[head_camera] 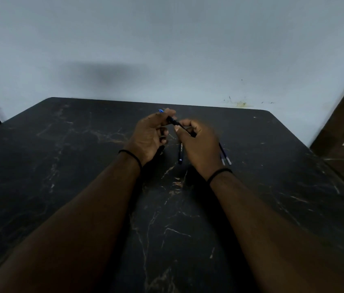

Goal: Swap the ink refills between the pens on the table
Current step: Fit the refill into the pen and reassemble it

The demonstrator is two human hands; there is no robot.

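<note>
Slim dark pen (175, 123), veined marble table (82, 166)

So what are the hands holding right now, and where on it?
Both hold one dark pen above the table: the left hand pinches the end near the blue tip, the right hand wraps the other end.

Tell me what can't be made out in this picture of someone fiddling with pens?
Head view:
- Held pen: its middle is hidden by the left hand and right hand; whether it is unscrewed is unclear.
- Thin refills: upper ends hidden behind the right hand, count uncertain.
- Dark pen on the table: print too small and dim.
</note>
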